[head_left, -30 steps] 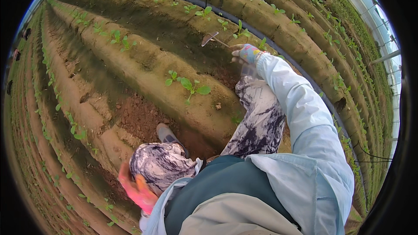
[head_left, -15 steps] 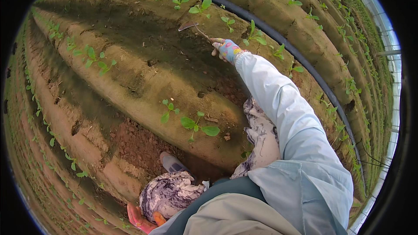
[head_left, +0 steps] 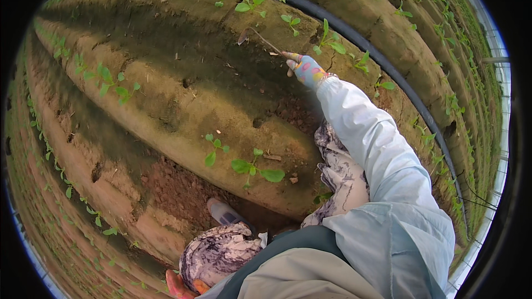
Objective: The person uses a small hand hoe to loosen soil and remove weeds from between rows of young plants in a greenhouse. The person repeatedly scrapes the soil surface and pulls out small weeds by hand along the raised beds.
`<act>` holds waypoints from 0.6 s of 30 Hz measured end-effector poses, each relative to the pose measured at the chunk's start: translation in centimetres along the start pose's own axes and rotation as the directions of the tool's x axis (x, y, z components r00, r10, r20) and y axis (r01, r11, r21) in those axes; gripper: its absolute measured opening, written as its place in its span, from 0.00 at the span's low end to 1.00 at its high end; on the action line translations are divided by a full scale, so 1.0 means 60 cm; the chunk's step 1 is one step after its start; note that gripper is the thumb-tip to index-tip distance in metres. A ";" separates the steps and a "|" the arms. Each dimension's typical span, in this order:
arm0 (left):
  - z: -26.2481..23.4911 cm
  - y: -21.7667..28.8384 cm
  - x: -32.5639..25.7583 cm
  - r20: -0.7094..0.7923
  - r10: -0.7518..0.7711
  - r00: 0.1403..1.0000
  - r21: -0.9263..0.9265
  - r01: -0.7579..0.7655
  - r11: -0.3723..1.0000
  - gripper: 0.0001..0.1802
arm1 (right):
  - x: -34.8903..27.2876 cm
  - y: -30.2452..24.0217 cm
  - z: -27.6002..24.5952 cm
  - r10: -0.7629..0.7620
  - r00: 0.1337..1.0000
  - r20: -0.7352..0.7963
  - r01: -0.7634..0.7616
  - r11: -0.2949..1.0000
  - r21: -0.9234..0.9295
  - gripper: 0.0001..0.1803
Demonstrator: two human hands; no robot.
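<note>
My right hand (head_left: 308,70), in a colourful patterned glove, is closed round the handle of a small hand hoe (head_left: 265,40). The hoe has a thin bent neck, and its small blade (head_left: 243,36) is over the shaded side of the soil ridge, below a row of green seedlings (head_left: 254,3). Whether the blade touches the soil I cannot tell. At the lower edge, my left hand (head_left: 178,285), pink and orange, is beside my patterned left knee (head_left: 219,256). Its fingers show only in part, spread apart, with nothing seen in them.
A dark hose (head_left: 354,37) curves along the ridge beyond my right arm. Seedlings (head_left: 257,170) grow on the nearer ridge in front of me, others (head_left: 111,83) farther left. My shoe (head_left: 224,212) stands in the furrow by crumbled reddish soil (head_left: 172,188).
My right hand has come a little right and nearer with the hoe, whose blade now shows narrower. The view has shifted slightly, and less of my left hand shows at the lower edge.
</note>
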State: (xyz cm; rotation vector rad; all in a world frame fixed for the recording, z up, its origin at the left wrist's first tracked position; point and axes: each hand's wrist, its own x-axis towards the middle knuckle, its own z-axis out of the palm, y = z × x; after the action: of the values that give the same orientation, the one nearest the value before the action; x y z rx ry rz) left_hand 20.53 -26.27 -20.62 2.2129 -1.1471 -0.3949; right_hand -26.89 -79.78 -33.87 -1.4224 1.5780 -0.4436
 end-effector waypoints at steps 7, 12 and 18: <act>-0.009 0.011 0.018 0.161 -0.130 0.978 0.103 0.115 0.988 0.31 | -0.024 -0.003 -0.004 -0.013 0.999 0.048 0.005 0.988 0.157 0.23; 0.018 0.033 0.018 -0.063 0.175 0.983 -0.011 -0.176 0.984 0.34 | -0.036 -0.007 0.000 -0.004 1.000 0.008 0.004 1.000 0.008 0.23; 0.023 -0.006 0.024 -0.154 0.025 0.988 -0.029 -0.030 0.999 0.33 | -0.030 -0.013 0.004 -0.086 0.995 0.044 0.082 0.994 0.071 0.22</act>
State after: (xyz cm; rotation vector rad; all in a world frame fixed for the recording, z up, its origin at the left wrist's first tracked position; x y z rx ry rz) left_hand 20.89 -27.78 -21.91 2.1571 -1.0802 -0.2245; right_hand -26.45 -78.25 -32.65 -1.4403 1.4562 -0.5062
